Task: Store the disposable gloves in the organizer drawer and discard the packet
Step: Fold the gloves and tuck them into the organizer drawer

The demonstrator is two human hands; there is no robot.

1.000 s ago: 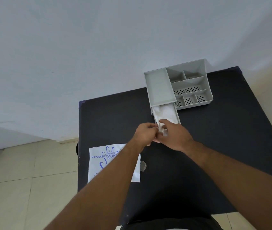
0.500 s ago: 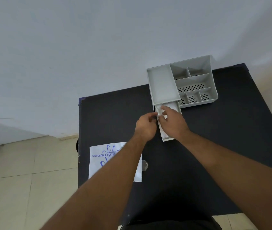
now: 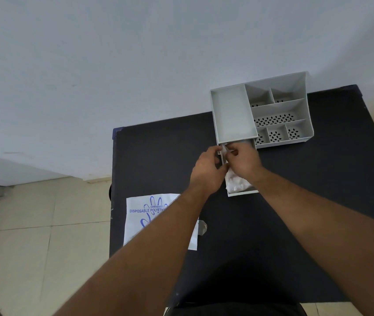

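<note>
1. Crumpled clear plastic gloves (image 3: 236, 183) lie inside the pulled-out grey plastic drawer (image 3: 243, 192) of the grey compartmented organizer (image 3: 234, 115).
2. Right hand (image 3: 244, 161), fingers curled, presses onto the gloves.
3. Left hand (image 3: 206, 169) pinches at the drawer's left wall.
4. White printed glove packet (image 3: 145, 215) lies flat on the black table (image 3: 318, 190), partly under the left forearm.

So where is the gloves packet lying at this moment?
The packet lies flat at the table's near-left edge, partly under the left forearm, well short of the open drawer.
</note>
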